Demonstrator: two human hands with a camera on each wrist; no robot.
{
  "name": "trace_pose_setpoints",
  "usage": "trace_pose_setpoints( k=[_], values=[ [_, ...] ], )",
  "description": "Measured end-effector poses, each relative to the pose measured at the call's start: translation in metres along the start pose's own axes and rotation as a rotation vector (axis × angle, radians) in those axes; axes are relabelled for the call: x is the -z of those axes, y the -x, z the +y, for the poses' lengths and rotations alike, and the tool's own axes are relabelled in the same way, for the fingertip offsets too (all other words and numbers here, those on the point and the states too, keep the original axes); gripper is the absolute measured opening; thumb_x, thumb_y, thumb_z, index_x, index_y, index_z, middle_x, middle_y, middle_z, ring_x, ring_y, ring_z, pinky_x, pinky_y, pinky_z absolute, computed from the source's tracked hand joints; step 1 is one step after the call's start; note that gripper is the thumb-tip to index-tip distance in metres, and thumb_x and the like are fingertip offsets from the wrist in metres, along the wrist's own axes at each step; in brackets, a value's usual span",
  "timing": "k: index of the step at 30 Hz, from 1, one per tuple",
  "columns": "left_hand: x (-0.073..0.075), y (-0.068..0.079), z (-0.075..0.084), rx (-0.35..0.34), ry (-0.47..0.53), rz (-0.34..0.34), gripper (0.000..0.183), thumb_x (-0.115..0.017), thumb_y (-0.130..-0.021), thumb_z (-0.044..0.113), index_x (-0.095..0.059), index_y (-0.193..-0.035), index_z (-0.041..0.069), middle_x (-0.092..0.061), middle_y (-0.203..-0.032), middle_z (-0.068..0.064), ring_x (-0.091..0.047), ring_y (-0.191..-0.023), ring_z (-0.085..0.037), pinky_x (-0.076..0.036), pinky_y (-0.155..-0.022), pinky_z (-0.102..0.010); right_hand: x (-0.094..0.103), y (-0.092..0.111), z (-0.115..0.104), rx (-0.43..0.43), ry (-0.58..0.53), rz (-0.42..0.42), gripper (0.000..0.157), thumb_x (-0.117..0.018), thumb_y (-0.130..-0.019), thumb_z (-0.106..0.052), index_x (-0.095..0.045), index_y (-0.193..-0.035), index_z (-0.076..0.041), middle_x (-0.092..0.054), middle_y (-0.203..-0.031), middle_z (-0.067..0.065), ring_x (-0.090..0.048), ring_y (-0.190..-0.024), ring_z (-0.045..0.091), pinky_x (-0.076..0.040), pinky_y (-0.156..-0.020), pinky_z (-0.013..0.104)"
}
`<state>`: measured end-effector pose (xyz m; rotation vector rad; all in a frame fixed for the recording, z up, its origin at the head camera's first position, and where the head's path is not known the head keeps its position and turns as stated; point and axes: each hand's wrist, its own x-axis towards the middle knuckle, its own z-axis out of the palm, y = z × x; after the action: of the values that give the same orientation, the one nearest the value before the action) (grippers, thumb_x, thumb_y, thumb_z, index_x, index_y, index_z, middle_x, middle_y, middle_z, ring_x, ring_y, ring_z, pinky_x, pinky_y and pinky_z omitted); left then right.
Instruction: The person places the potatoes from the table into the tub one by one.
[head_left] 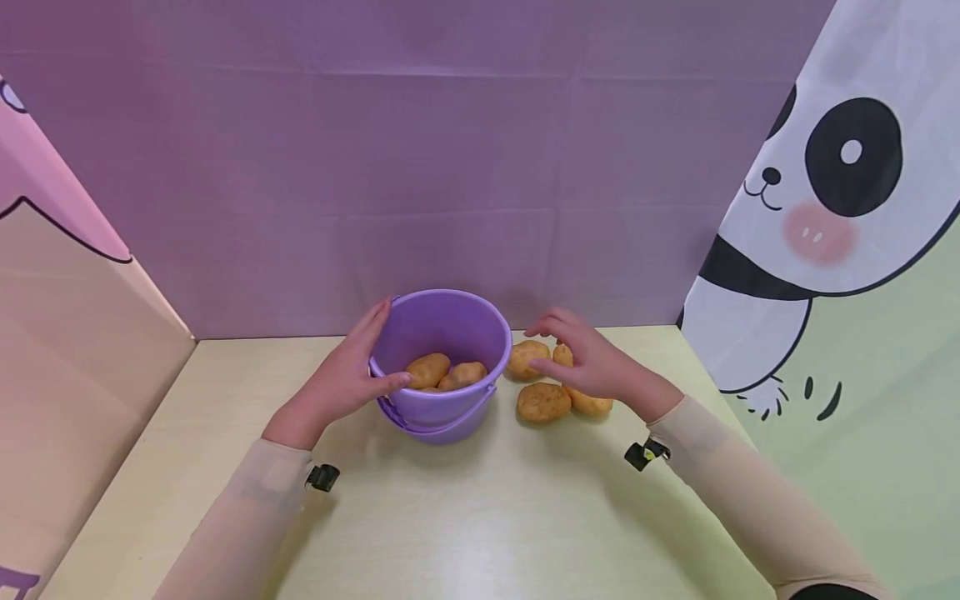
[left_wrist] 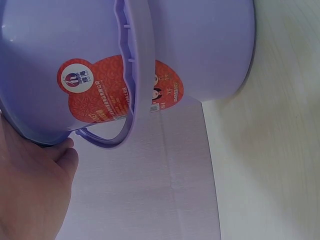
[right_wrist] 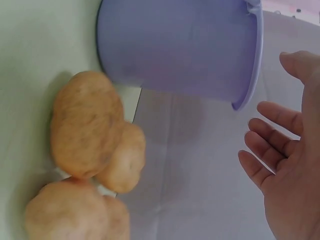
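A purple bucket (head_left: 442, 408) stands upright on the table with a few potatoes (head_left: 428, 370) inside, partly covering one another. My left hand (head_left: 347, 382) grips the bucket's left rim, its thumb reaching over the near edge; in the left wrist view, that hand (left_wrist: 32, 185) is at the rim. Right of the bucket lie several loose potatoes (head_left: 543, 402), close together on the tabletop. Over them hovers my right hand (head_left: 585, 357), fingers loosely bent. The right wrist view shows this hand (right_wrist: 295, 145) holding nothing, apart from the potatoes (right_wrist: 87, 125) and bucket (right_wrist: 175, 45).
The bucket's handle (head_left: 442, 429) hangs down at its near side, and a red label (left_wrist: 100, 92) is stuck on the wall. Behind the pale wooden table (head_left: 465, 517) rises a purple cloth backdrop (head_left: 450, 167). A panda-printed panel (head_left: 862, 275) borders the right side.
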<state>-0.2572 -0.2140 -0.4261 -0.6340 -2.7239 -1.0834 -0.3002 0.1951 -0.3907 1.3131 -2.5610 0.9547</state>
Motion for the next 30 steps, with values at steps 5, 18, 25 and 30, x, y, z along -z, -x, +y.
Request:
trace_pose_setpoints(
  k=[5, 18, 25, 30],
  values=[
    [0.0, 0.0, 0.0, 0.0, 0.002, -0.002, 0.117, -0.087, -0.095, 0.036, -0.01, -0.178, 0.007, -0.01, -0.185, -0.015, -0.017, -0.168, -0.044, -0.022, -0.131, -0.07, -0.001, 0.016, 0.009, -0.033, 0.009, 0.016, 0.034, -0.08, -0.103, -0.021, -0.07, -0.133, -0.009, -0.064, -0.133, 0.003, -0.059, -0.123, 0.024, -0.055, -0.104, 0.052],
    [0.0, 0.0, -0.002, -0.002, 0.007, 0.002, 0.116, -0.086, -0.095, 0.038, -0.01, -0.179, 0.009, -0.01, -0.186, -0.012, -0.017, -0.168, -0.044, -0.023, -0.13, -0.071, -0.006, 0.038, 0.022, -0.045, -0.009, 0.057, 0.033, -0.081, -0.101, -0.016, -0.071, -0.132, -0.01, -0.065, -0.132, 0.004, -0.059, -0.121, 0.024, -0.053, -0.104, 0.059],
    [0.0, 0.0, 0.0, -0.007, 0.015, 0.002, 0.117, -0.086, -0.095, 0.039, -0.011, -0.178, 0.007, -0.01, -0.185, -0.013, -0.016, -0.168, -0.043, -0.022, -0.131, -0.07, -0.007, 0.039, 0.022, -0.055, -0.032, 0.064, 0.033, -0.082, -0.1, -0.016, -0.072, -0.131, -0.01, -0.064, -0.131, 0.002, -0.059, -0.12, 0.024, -0.053, -0.104, 0.063],
    [0.0, 0.0, 0.0, -0.007, 0.017, 0.0, 0.116, -0.086, -0.095, 0.036, -0.011, -0.178, 0.006, -0.01, -0.186, -0.012, -0.016, -0.168, -0.043, -0.022, -0.131, -0.07, -0.011, 0.04, 0.024, -0.049, -0.046, 0.074, 0.033, -0.082, -0.1, -0.015, -0.072, -0.131, -0.01, -0.065, -0.13, 0.002, -0.058, -0.12, 0.024, -0.053, -0.102, 0.061]
  ],
)
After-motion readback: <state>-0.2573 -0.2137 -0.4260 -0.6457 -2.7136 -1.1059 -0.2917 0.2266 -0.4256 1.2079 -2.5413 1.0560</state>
